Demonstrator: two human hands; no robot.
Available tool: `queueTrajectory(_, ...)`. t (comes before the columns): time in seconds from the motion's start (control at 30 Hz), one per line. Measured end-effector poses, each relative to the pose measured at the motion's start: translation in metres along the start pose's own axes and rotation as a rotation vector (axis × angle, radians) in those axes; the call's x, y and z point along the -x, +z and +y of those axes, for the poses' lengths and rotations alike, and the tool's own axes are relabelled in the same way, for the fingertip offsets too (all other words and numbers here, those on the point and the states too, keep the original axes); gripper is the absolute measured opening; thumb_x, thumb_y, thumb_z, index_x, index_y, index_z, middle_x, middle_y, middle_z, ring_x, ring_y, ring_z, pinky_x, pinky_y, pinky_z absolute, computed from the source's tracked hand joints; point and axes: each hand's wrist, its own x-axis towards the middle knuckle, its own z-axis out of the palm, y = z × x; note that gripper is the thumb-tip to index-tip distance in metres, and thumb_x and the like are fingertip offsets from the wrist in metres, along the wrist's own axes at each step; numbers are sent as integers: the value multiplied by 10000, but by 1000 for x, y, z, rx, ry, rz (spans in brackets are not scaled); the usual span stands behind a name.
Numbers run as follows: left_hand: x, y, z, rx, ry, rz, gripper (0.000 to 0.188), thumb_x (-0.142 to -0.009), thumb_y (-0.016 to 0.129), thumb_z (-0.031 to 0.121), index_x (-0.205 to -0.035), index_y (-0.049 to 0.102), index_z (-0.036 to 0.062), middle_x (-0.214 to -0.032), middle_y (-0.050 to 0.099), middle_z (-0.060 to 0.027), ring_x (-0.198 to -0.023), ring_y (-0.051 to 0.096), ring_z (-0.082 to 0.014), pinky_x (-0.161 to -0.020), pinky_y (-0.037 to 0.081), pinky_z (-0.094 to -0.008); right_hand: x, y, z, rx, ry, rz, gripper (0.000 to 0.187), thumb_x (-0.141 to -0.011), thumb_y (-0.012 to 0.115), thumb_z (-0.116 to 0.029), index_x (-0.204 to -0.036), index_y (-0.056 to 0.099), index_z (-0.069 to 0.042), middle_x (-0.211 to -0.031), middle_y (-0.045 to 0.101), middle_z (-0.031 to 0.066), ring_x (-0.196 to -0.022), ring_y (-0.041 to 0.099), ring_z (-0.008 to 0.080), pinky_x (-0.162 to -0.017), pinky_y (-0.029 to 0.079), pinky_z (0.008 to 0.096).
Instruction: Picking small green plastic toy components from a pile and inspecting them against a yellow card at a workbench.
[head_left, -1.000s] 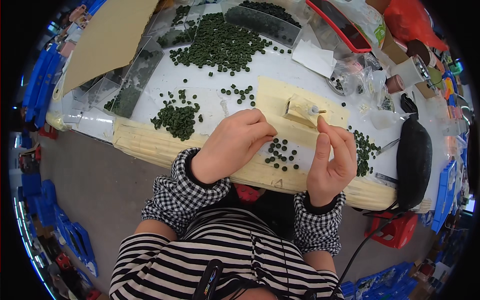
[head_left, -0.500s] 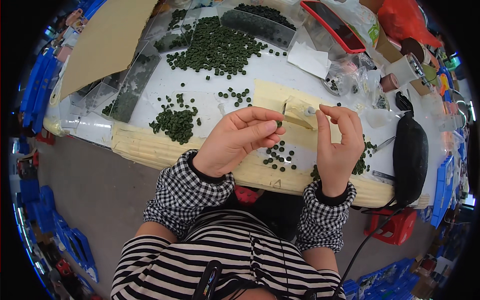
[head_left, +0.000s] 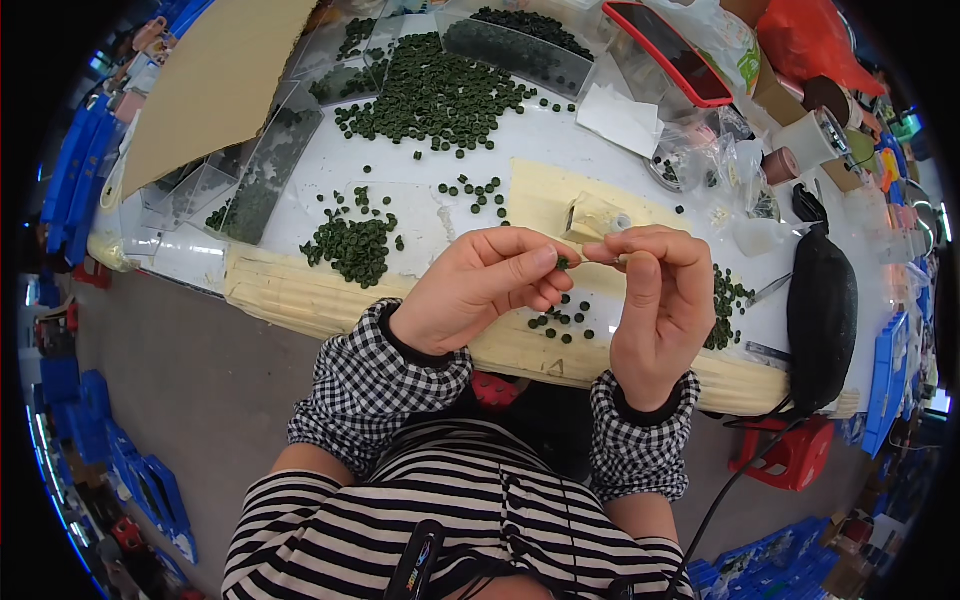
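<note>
A small dark-green disc (head_left: 562,263) is pinched in the fingers of the left hand (head_left: 470,285), above the counter (head_left: 310,165) close to its near edge. Just beside it, the fingers of the right hand (head_left: 660,315) grip a slim object (head_left: 617,260) too small to identify. Loose discs (head_left: 564,319) lie between the hands. A large disc heap (head_left: 430,95) spreads toward the far edge; a black pouch (head_left: 823,300) lies near the right edge.

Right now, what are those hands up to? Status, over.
Left fingers pinching a dark-green disc. Right fingers close beside it, grip unclear. Loose discs nearby, apparently not in the way.
</note>
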Motion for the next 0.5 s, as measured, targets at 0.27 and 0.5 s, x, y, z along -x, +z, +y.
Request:
queueTrajectory(0.27, 0, -2, -3, 12, 4, 13, 272, -1005, 518, 155, -1182, 608, -31, -1145, 652, -100, -876, 617, -79, -769, 531, -215, 0, -1, 1, 63, 3, -71, 122, -1003, 462, -54, -1024, 519, 52, -975, 596, 149, -871, 665, 199, -790, 567, 304)
queueTrajectory(0.5, 0, -1, -2, 21, 5, 18, 270, -1003, 523, 155, -1182, 608, -29, -1104, 660, -95, -858, 620, -80, -761, 532, -214, 1, 0, 6, 25, -13, -25, 65, -949, 557, 2, -993, 556, 50, -952, 612, 120, -844, 677, 171, -747, 537, 245)
